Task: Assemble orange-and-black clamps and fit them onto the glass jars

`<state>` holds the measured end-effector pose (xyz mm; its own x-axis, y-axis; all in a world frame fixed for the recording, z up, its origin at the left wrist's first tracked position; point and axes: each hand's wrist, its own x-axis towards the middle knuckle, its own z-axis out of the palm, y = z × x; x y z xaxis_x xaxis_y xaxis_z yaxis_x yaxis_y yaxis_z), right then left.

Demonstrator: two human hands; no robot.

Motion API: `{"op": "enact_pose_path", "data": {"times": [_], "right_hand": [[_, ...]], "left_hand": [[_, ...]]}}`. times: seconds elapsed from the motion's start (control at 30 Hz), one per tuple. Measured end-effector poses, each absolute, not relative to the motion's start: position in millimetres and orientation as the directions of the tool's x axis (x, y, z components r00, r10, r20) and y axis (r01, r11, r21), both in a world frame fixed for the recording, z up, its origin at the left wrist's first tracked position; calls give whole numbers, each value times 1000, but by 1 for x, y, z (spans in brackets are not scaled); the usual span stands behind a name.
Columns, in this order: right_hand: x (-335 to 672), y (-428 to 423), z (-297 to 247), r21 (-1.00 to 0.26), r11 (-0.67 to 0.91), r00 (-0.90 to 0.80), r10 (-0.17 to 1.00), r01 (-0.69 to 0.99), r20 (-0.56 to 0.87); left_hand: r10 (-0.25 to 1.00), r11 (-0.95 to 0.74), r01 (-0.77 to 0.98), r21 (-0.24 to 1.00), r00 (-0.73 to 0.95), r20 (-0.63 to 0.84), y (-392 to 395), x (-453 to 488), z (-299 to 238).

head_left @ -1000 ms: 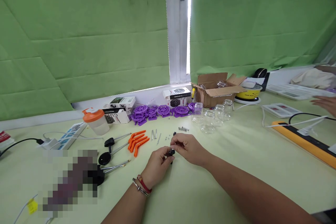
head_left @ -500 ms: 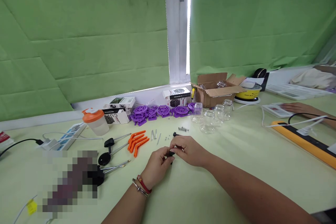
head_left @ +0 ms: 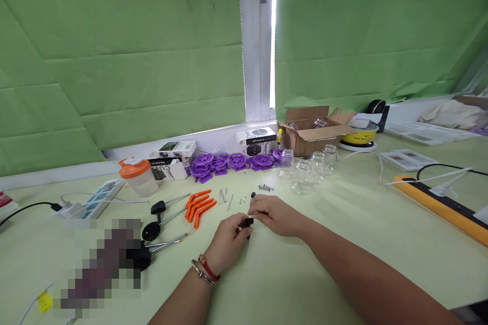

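My left hand [head_left: 231, 236] pinches a small black part [head_left: 249, 222] between thumb and fingers. Most of that piece is hidden by the fingers, with a dark end showing below. Just to its right, my right hand [head_left: 272, 215] is closed, thumb and fingertips together; what they hold, if anything, is hidden. Another small black piece [head_left: 253, 195] shows beyond the right knuckles, and I cannot tell whether it lies on the table. Ahead of the hands lie dark springs [head_left: 266, 188], tiny light pieces [head_left: 243, 200], metal pins [head_left: 224, 195] and orange handles [head_left: 200, 206].
Purple wheel-like parts [head_left: 237, 161], clear glass jars [head_left: 303, 175], a cardboard box [head_left: 312, 132] and printed boxes [head_left: 257, 140] line the back. Black knobs with metal rods [head_left: 151, 230] and an orange-lidded shaker [head_left: 138, 177] stand left. An orange power strip [head_left: 442, 205] is at right.
My right hand has drawn slightly away from the black part in my left hand, so more of it shows. Another person's hand at the far right has left the view.
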<state>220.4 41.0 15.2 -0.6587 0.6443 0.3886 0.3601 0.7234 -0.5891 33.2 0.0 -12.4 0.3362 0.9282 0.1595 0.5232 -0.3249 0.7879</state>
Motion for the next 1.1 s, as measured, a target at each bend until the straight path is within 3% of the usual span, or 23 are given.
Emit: {"op": "enact_pose_path", "data": {"times": [0.13, 0.3, 0.87, 0.97, 1.1], "right_hand": [[239, 68, 2, -682, 543, -342, 839, 490, 422], [261, 96, -22, -754, 263, -100, 962, 602, 256], [259, 98, -38, -619, 341, -248, 940, 707, 234], [259, 96, -37, -608, 354, -268, 935, 711, 231], [260, 96, -37, -619, 344, -259, 939, 706, 226]], "left_hand": [[934, -306, 521, 797, 328, 144, 0, 34, -12], [941, -281, 525, 803, 317, 122, -1, 34, -9], [946, -261, 509, 820, 304, 113, 1, 34, -14], [960, -226, 484, 845, 259, 108, 2, 31, -16], [986, -126, 583, 803, 164, 35, 6, 20, -16]]}}
